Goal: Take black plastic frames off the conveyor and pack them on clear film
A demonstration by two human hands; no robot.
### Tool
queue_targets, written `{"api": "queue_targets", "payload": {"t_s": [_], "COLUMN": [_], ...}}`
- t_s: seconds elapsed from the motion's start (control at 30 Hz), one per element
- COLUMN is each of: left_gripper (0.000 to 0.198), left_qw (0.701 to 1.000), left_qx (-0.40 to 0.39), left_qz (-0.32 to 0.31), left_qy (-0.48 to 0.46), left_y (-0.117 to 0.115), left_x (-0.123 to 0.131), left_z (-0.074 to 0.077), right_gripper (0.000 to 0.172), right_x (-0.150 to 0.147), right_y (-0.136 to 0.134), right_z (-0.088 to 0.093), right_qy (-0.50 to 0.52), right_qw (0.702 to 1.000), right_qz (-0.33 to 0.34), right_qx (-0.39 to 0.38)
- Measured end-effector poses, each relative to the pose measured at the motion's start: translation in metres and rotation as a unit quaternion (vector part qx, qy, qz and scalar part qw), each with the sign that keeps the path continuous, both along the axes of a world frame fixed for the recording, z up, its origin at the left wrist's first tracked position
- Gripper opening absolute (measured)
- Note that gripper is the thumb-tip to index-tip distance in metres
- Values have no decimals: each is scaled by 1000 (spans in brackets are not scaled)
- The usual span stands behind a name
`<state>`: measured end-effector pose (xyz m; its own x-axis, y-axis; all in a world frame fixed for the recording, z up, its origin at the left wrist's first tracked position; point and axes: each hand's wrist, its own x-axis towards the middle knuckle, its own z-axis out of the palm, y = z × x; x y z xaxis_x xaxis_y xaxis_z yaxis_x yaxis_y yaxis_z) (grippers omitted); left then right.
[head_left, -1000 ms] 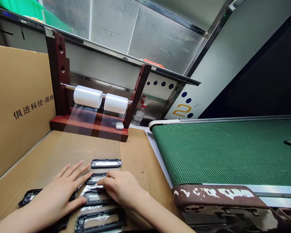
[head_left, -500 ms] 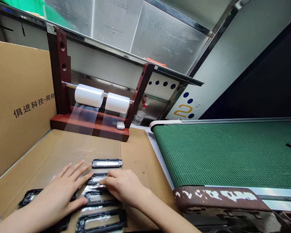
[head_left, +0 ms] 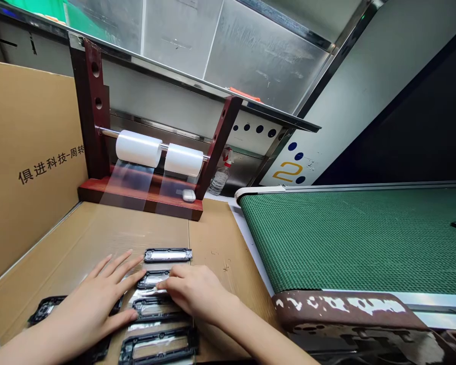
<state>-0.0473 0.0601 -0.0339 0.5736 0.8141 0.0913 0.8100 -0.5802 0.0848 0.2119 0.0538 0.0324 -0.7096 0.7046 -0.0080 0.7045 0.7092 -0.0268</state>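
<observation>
Several black rectangular plastic frames with clear, shiny middles lie in a column on the cardboard, the far frame (head_left: 167, 255) beyond both hands. My left hand (head_left: 102, 294) lies flat with fingers spread, its fingertips at the left ends of the column. Beneath its palm and wrist another black frame (head_left: 47, 306) is partly hidden. My right hand (head_left: 197, 291) is closed in a pinch over the second frame (head_left: 152, 279); what its fingertips hold, if anything, is too small to make out. Closer in lie a third frame (head_left: 157, 309) and the near frame (head_left: 159, 347).
A dark red wooden stand (head_left: 140, 197) carries two rolls of clear film (head_left: 139, 148) with strips hanging down. A small white case (head_left: 189, 195) sits on its base, a spray bottle (head_left: 219, 178) behind. A green conveyor belt (head_left: 349, 238) runs at right; a cardboard wall (head_left: 30, 132) stands left.
</observation>
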Motion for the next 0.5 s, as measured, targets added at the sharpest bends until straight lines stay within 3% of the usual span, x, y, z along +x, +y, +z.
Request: {"api": "queue_targets", "payload": {"t_s": [0.17, 0.5], "left_gripper": [58, 57], "left_qw": [1000, 1000], "left_qx": [-18, 7], "left_qz": [3, -1], "left_qy": [10, -16], "left_y": [0, 2], "left_x": [0, -1], "left_z": [4, -3], "right_gripper": [23, 23], "right_x": [3, 24], "right_y": [-1, -7], "right_z": [7, 15], "right_qy": [-17, -34], "right_qw": [999, 998], "right_qz": [-9, -39], "right_qx": [-28, -32]}}
